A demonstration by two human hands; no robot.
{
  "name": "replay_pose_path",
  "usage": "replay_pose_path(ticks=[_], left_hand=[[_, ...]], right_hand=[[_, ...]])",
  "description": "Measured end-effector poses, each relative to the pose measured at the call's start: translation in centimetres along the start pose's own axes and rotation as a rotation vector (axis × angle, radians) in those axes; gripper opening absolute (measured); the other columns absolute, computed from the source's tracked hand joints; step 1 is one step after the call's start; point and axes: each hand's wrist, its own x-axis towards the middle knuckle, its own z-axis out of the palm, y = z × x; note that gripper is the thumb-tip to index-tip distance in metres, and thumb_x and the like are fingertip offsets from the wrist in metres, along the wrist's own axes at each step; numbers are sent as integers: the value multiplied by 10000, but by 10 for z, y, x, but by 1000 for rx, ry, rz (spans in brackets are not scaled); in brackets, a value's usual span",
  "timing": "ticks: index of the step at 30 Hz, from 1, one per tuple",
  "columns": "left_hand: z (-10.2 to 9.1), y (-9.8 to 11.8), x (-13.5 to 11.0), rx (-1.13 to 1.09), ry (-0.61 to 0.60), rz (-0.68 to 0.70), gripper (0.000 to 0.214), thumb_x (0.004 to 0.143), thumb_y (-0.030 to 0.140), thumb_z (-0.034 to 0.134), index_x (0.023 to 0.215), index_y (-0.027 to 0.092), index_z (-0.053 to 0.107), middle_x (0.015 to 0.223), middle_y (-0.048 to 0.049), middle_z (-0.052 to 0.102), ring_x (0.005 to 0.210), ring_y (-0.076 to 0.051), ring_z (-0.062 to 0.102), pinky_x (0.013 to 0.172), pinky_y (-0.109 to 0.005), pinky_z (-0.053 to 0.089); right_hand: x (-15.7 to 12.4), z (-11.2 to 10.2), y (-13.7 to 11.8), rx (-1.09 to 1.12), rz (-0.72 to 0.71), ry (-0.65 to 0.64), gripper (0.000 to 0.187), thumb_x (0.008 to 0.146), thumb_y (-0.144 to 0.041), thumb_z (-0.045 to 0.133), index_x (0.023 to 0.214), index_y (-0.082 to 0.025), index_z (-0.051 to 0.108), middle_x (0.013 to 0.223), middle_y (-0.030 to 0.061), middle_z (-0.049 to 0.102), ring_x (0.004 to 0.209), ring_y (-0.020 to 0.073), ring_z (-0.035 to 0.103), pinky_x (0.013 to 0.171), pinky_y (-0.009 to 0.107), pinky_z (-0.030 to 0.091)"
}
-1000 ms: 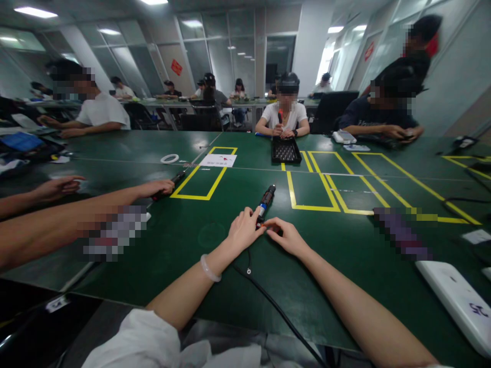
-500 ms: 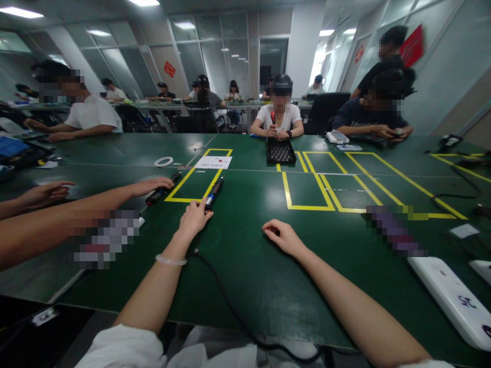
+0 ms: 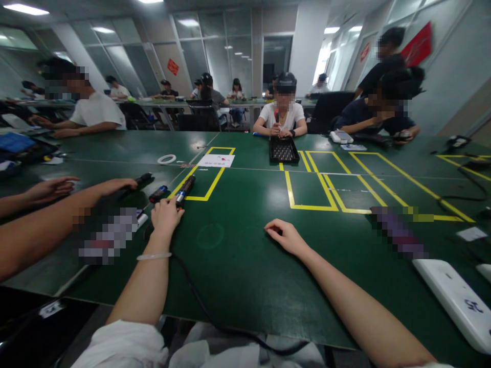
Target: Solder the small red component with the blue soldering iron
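Note:
My left hand (image 3: 166, 214) is closed over the rear of a black electric screwdriver (image 3: 186, 188) with a blue and silver band, which lies slanted across the left yellow line. A black cord (image 3: 192, 289) emerges near my left wrist and runs to the table's front edge; its join to the tool is hidden. Just left lies another short black, blue-banded tool (image 3: 158, 193). My right hand (image 3: 287, 236) rests on the green table with its fingers curled, and nothing shows in them.
At left, a co-worker's hand (image 3: 120, 188) touches a dark tool (image 3: 142, 179). A white printed sheet (image 3: 217, 161) and a tape roll (image 3: 166, 159) lie farther back. Opposite, a person holds a red-and-black tool over a black tray (image 3: 284, 149). A white power bank (image 3: 452, 301) lies at right.
My left hand has moved left with the electric screwdriver, from the taped box's right side to its left. The co-worker's hand has also shifted left with a dark tool. My right hand stays put.

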Motion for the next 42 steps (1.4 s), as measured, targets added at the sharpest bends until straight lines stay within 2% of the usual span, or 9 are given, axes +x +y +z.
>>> replay_pose_path(ticks=[4,11,15,18,24,28,32,37,42], left_hand=[[-5,6,-3,-79,-27,-104,519,815,367,581,1240,91,469,1168,-200,579,1038,-347,573,812,-421,473],[-7,6,-2,-161,-76,-209,410,918,387,366,1138,79,524,1086,-229,607,973,-378,603,773,-471,468],[-14,14,-6,-190,108,-134,402,932,380,339,1145,101,534,1182,-222,569,1076,-355,558,827,-447,462],[-24,36,-12,-385,164,-25,381,936,400,356,1144,146,548,1083,-141,632,1000,-271,600,847,-379,463],[-45,115,-49,-820,-148,473,347,876,432,490,1040,168,643,942,-58,668,829,-175,614,793,-294,468],[-49,162,-82,-925,-542,742,343,859,362,531,1122,169,639,999,-69,667,889,-170,602,813,-291,460],[-39,186,-102,-1062,-797,724,431,843,327,573,1235,155,529,854,-28,633,782,-138,580,717,-255,453],[-28,188,-106,-1202,-898,686,443,818,266,605,1235,156,506,816,4,576,755,-112,542,704,-236,426],[-28,185,-106,-1320,-921,594,524,780,304,650,1252,153,481,813,5,580,769,-123,549,739,-268,410]], right_hand=[[0,0,-2,3,-5,3,143,897,-252,546,932,-179,664,817,26,657,724,144,597,685,263,459],[0,-1,-2,-5,-2,2,135,892,-245,547,923,-185,663,820,29,657,722,149,598,677,267,461],[1,-1,-1,-9,-7,2,134,892,-239,544,923,-189,664,820,27,652,728,150,597,683,270,461],[1,-1,-2,-10,-1,3,135,893,-244,545,920,-190,666,814,26,651,718,149,594,671,267,460],[1,-1,-3,1,7,1,135,893,-246,545,918,-185,663,827,31,654,730,151,599,682,267,461],[1,0,-2,41,11,1,140,893,-248,536,956,-184,644,816,25,655,722,146,599,683,265,465],[0,-1,-3,130,-14,-15,254,877,-211,537,1128,-190,568,837,11,646,734,133,598,700,255,478],[1,-2,-7,167,-62,-123,201,856,-209,571,1052,-186,611,850,16,635,744,131,598,722,255,486],[1,-1,-8,172,-41,-115,146,856,-267,606,966,-174,636,842,21,635,745,139,589,707,258,478]])
